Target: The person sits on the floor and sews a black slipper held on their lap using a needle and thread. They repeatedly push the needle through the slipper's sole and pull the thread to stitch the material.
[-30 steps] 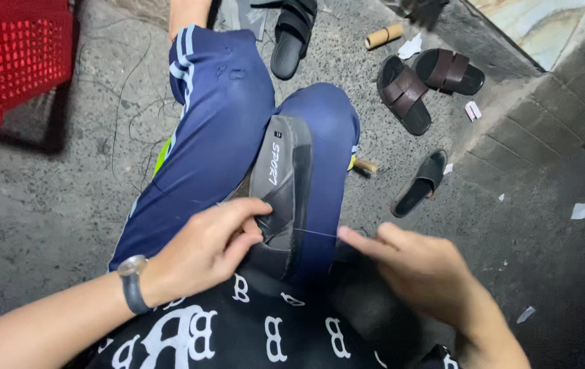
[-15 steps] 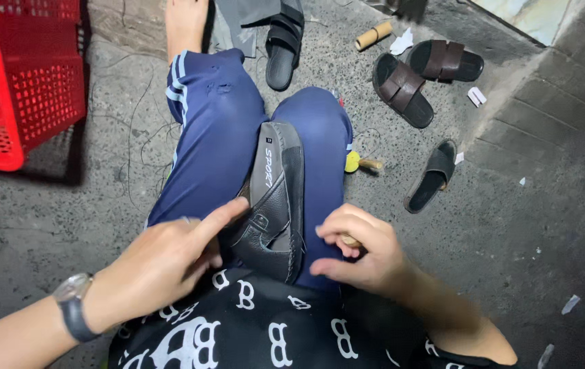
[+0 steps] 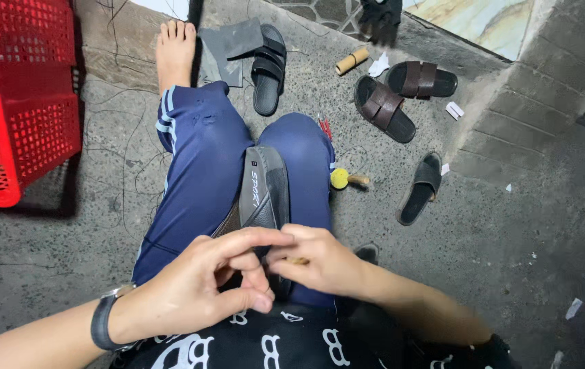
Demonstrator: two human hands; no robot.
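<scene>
On blue-trousered lap: dark rubber-soled sandal [image 3: 263, 195] — light, flexible (likely), best held by its edges; left hand [image 3: 203, 290], right hand [image 3: 319, 263] fingertips pinched together at its heel.

Evenly lit from above, moderately bright, without glare. Soft shadow beside the red basket [image 3: 19, 102] and under the left hand [image 3: 203, 287]. Sharp across the concrete floor [image 3: 497, 260] and sandals; slight softness on the nearest fingers. Wide-angle bending of straight lines toward the frame edges, with darkening at the lower right corner.

No packages, labels, signs, screens.
</scene>
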